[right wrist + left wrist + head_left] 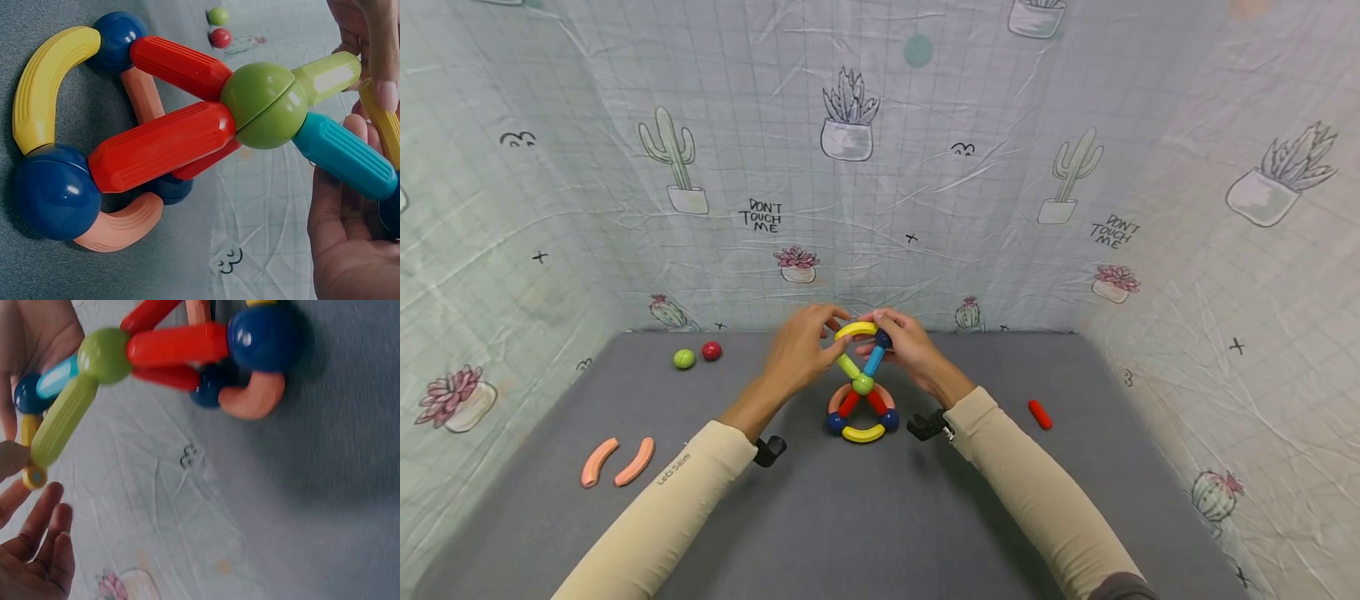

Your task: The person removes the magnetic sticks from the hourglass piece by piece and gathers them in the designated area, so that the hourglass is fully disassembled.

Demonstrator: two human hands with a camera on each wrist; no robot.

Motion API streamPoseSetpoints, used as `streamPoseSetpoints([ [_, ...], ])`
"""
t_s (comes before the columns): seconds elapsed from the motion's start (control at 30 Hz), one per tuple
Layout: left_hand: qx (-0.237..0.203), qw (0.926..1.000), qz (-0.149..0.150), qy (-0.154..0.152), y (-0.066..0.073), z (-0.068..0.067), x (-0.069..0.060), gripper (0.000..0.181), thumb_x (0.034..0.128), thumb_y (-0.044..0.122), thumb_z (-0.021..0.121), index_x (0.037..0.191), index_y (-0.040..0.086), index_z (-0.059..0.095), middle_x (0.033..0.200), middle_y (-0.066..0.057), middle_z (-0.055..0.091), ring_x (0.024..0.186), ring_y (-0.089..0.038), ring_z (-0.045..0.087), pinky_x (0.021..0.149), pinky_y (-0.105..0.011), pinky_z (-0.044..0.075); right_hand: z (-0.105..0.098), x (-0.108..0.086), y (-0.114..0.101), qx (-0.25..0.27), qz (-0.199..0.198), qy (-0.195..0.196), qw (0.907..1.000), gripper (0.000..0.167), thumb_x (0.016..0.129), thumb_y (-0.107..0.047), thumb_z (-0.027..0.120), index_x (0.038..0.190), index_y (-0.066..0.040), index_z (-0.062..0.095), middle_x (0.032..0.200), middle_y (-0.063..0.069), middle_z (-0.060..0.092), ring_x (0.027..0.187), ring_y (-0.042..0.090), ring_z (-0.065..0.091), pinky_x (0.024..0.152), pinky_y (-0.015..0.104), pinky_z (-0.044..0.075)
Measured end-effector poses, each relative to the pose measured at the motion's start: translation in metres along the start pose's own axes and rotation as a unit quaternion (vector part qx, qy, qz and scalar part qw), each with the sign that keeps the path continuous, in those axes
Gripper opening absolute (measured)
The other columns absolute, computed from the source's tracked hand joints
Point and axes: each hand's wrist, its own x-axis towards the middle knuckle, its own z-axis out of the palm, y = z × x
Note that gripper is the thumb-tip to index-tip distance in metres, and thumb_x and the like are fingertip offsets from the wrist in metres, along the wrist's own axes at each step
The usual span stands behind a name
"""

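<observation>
A magnetic stick-and-ball structure stands on the grey table, with a green ball (862,384) at its middle. Below that ball, red sticks (165,147) slope down to dark blue balls (59,192), which are linked by a curved yellow stick (863,435) and curved pink sticks (125,224). A light green stick (64,422) and a light blue stick (345,156) rise from it. My left hand (801,346) pinches the left end of an upper curved yellow stick (856,330). With my right hand (913,346) I hold the upper dark blue ball (883,339), at the light blue stick's top.
Two curved pink sticks (636,462) lie on the table (850,517) at the left. Farther back are a loose green ball (684,359) and a red ball (711,351). A short red stick (1040,414) lies to the right. Patterned cloth (887,250) surrounds the table's back and sides.
</observation>
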Motion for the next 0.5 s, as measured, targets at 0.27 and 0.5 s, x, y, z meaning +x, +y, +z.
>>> streamPoseSetpoints([
  [0.27, -0.005, 0.9993, 0.011, 0.036, 0.003, 0.016, -0.004, 0.023, 0.0975, 0.021, 0.076, 0.120, 0.017, 0.074, 0.098, -0.006, 0.070, 0.087, -0.026, 0.063, 0.073, -0.038, 0.054, -0.002, -0.003, 0.004, 0.013, -0.007, -0.006, 0.9999, 0.039, 0.116, -0.036, 0.043, 0.134, -0.009, 0.065, 0.123, 0.013, 0.077, 0.095, 0.017, 0.078, 0.104, 0.047, 0.058],
  [0.5, 0.001, 0.9987, 0.039, 0.033, 0.006, 0.018, -0.007, 0.031, 0.0983, 0.020, 0.072, 0.129, 0.022, 0.074, 0.095, -0.006, 0.062, 0.080, -0.021, 0.056, 0.063, -0.034, 0.046, -0.003, -0.004, 0.005, 0.018, -0.009, -0.005, 0.9998, 0.040, 0.116, -0.036, 0.042, 0.136, -0.007, 0.063, 0.113, 0.009, 0.076, 0.095, 0.018, 0.077, 0.105, 0.048, 0.057],
])
